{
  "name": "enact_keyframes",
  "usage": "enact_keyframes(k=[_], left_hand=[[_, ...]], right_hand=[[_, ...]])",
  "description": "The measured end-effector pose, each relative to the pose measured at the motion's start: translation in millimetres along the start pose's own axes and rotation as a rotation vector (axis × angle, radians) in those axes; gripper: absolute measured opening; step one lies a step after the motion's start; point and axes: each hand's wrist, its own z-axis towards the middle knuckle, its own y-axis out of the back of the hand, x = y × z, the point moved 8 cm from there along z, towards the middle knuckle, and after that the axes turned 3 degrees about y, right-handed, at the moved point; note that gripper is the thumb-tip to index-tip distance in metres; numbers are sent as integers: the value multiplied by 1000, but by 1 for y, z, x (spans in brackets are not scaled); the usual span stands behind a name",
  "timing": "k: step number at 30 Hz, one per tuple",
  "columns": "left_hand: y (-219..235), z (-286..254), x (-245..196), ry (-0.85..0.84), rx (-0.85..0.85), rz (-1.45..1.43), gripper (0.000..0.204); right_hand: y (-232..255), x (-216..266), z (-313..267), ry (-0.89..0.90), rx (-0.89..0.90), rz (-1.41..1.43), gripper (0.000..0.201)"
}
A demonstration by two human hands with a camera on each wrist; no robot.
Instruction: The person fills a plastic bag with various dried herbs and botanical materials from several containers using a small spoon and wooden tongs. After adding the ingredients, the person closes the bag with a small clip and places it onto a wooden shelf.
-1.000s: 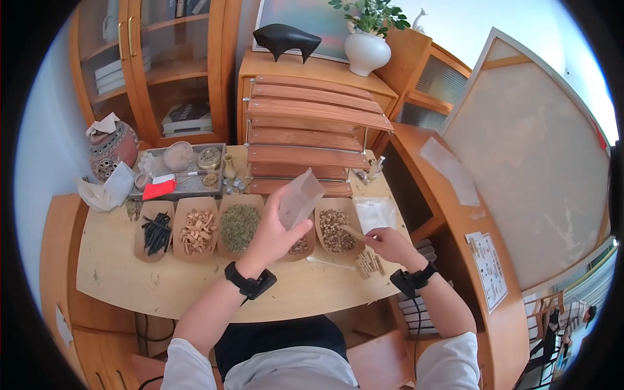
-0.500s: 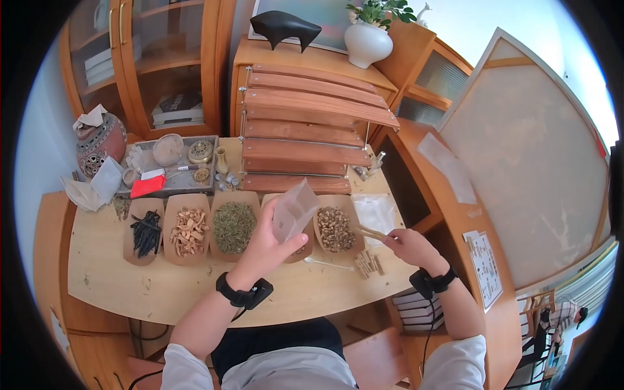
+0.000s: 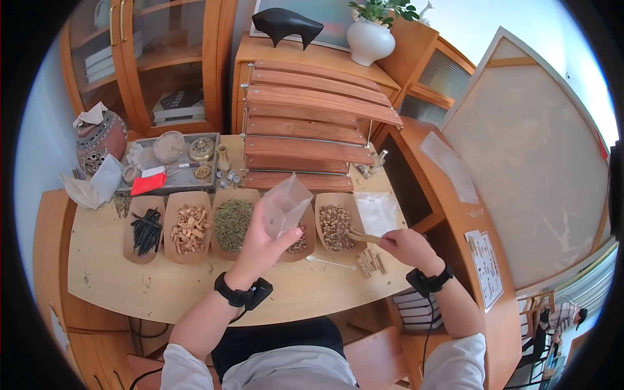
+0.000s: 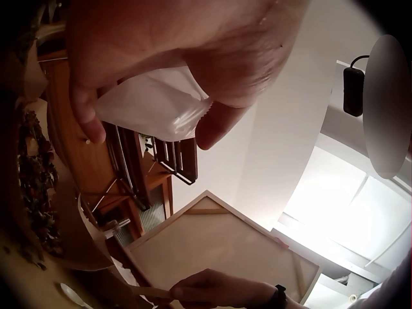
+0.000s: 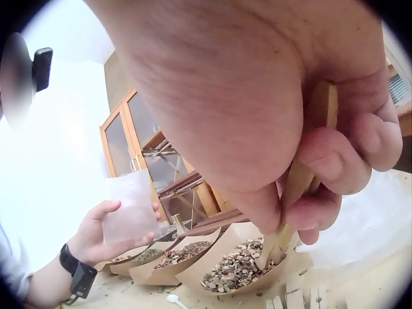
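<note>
My left hand (image 3: 255, 245) holds up a small translucent white bag (image 3: 286, 203), thumb on one side and fingers on the other. In the left wrist view the bag (image 4: 154, 103) shows a serrated edge. My right hand (image 3: 411, 249) grips wooden tongs (image 3: 365, 237) near their back end. Their tips reach into a paper tray (image 3: 351, 203) of chopped brown and pale dried herb pieces (image 5: 235, 267). Partly behind my left hand stands a tray of mixed reddish dried bits (image 5: 183, 254). On the table below lies a small white spoon (image 3: 330, 262).
Paper trays to the left hold dark strips (image 3: 147, 233), tan chunks (image 3: 189, 230) and green herb (image 3: 233, 224). Clothespins (image 3: 370, 262) and a stack of clear bags (image 3: 377, 211) lie at right. Behind are a wooden slatted rack (image 3: 305, 133) and a grey tray (image 3: 218, 143) of small vessels.
The tongs first drew back right from the herb tray, then came left again to its edge. The left hand with the bag shifted slightly left, and the head view turned a little.
</note>
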Motion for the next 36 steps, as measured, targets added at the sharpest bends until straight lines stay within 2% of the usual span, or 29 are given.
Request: enact_keyframes(k=[4, 10, 13, 16, 22, 25, 31, 36], left_hand=[[0, 1, 4, -65, 8, 166, 72], [1, 0, 9, -87, -1, 607, 76], [-6, 0, 7, -72, 57, 647, 78], [-9, 1, 9, -126, 94, 655, 80], [-9, 3, 15, -75, 115, 671, 84], [-9, 4, 21, -43, 133, 620, 86], [-9, 4, 22, -18, 150, 595, 87], [-9, 6, 27, -30, 152, 570, 87]], right_hand=[[-11, 7, 14, 47, -43, -34, 33], [-22, 17, 23, 88, -144, -157, 33], [-23, 21, 23, 93, -166, -197, 33], [-23, 16, 22, 107, -203, -105, 33], [-29, -14, 25, 24, -157, 289, 31], [-19, -13, 21, 30, -160, 358, 30], [22, 36, 9, 89, -150, 504, 30], [35, 79, 8, 186, -167, 436, 30]])
